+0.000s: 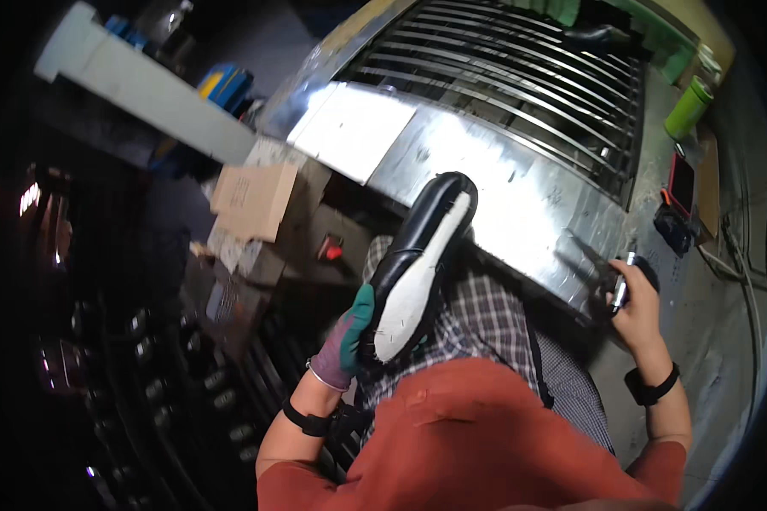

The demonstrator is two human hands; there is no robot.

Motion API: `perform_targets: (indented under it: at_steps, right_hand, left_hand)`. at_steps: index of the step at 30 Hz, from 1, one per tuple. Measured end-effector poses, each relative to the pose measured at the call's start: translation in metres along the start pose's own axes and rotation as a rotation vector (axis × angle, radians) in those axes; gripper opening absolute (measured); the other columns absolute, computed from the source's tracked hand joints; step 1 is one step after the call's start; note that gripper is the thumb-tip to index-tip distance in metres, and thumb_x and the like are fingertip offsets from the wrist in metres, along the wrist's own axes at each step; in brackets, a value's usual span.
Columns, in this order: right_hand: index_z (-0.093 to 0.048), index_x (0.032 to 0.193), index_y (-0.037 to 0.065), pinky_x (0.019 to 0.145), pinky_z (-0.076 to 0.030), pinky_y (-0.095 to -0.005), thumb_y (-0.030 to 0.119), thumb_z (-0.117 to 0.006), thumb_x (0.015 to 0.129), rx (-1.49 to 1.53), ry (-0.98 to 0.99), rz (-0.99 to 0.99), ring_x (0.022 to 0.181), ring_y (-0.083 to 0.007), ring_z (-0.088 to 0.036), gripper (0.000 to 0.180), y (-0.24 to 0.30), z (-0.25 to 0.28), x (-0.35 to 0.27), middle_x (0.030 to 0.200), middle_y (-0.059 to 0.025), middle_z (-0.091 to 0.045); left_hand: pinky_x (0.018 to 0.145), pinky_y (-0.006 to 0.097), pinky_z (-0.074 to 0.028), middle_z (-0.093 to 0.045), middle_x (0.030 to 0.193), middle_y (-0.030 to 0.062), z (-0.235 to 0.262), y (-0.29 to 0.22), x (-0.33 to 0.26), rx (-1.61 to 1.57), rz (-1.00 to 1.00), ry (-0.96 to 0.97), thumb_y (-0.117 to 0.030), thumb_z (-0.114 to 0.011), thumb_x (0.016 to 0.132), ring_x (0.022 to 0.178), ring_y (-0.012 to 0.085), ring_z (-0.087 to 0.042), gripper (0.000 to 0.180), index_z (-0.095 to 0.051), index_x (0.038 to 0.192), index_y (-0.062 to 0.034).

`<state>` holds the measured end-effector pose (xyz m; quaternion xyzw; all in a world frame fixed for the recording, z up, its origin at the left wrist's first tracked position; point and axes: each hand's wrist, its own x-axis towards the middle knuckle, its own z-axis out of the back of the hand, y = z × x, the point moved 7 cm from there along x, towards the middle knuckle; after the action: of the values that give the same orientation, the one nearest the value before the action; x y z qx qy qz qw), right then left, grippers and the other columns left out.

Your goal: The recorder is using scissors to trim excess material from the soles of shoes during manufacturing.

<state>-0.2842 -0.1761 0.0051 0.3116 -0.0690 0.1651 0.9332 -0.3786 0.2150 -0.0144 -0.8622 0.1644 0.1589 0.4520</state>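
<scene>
The metal bench (562, 200) is the largest thing here, its bright top catching a strong glare. Set into its far part is a grate of parallel bars (494, 77). Off to the bench's left, in shadow, stand rows of dark shoe-like shapes (187, 366), too dim to tell in detail. A long pale grey beam (153, 94) slants down to the bench's far left corner. In front of the bench, checked cloth (486, 315) covers the person's lap.

The black shoe (426, 238) slants over that lap, its white underside facing up and its far end overlapping the bench's near edge in this view; whether the two touch, I cannot tell. A flat white sheet (354, 132) lies on the bench's left part, and a piece of brown cardboard (254, 200) sits just left of the bench.

In front of the bench, the left hand (345, 341), in a purple and green glove, grasps the shoe's near end, fingers curled against its left side. By the bench's near right corner, the bare right hand (637, 311) has its fingers wrapped around a dark and silver tool (619, 292), its kind unclear. Along the bench's right side are a green bottle (689, 106) and, nearer, a red-edged phone (681, 181). A small red object (331, 249) shows left of the bench's near edge.
</scene>
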Motion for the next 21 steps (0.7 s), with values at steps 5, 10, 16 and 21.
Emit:
perform_targets:
  at_steps: [5, 10, 16, 21]
  right_hand:
    - [-0.055, 0.124, 0.007, 0.082, -0.051, -0.0268, 0.002, -0.067, 0.083, 0.703, 0.508, 0.012, 0.091, -0.0117, -0.059, 0.043, 0.11, -0.104, -0.012, 0.116, -0.0039, -0.06]
    - [-0.048, 0.129, 0.01, 0.054, -0.038, -0.0216, 0.01, -0.067, 0.091, 1.752, 1.065, -0.641, 0.061, -0.0063, -0.046, 0.043, 0.182, -0.198, -0.058, 0.085, -0.0046, -0.056]
    - [-0.046, 0.13, 0.009, 0.049, -0.033, -0.0224, 0.012, -0.066, 0.092, 1.762, 1.151, -0.652, 0.055, -0.0074, -0.041, 0.043, 0.207, -0.228, -0.063, 0.08, -0.0059, -0.053]
    - [-0.047, 0.13, 0.008, 0.049, -0.032, -0.0214, 0.013, -0.064, 0.093, 1.739, 1.163, -0.672, 0.055, -0.0074, -0.042, 0.041, 0.21, -0.236, -0.064, 0.079, -0.0056, -0.052]
  left_hand:
    - [0.104, 0.056, -0.042, -0.047, 0.144, 0.0112, 0.061, 0.078, -0.036, -0.46, 0.178, -0.018, -0.073, -0.037, 0.09, 0.127, 0.0307, -0.051, 0.084, -0.035, 0.149, -0.0137]
    - [0.094, 0.05, -0.051, -0.056, 0.133, 0.0135, 0.073, 0.125, -0.048, -0.709, 0.056, -0.032, -0.072, -0.04, 0.09, 0.111, 0.0314, -0.061, 0.081, -0.038, 0.147, -0.0146]
    - [0.103, 0.045, -0.045, -0.048, 0.143, 0.0078, 0.073, 0.118, -0.047, -0.679, -0.007, 0.04, -0.065, -0.034, 0.096, 0.125, 0.0245, -0.051, 0.074, -0.033, 0.15, -0.0152]
    - [0.102, 0.042, -0.046, -0.053, 0.135, 0.0096, 0.065, 0.105, -0.045, -0.691, -0.047, -0.015, -0.064, -0.031, 0.097, 0.119, 0.0239, -0.055, 0.073, -0.038, 0.145, -0.0103]
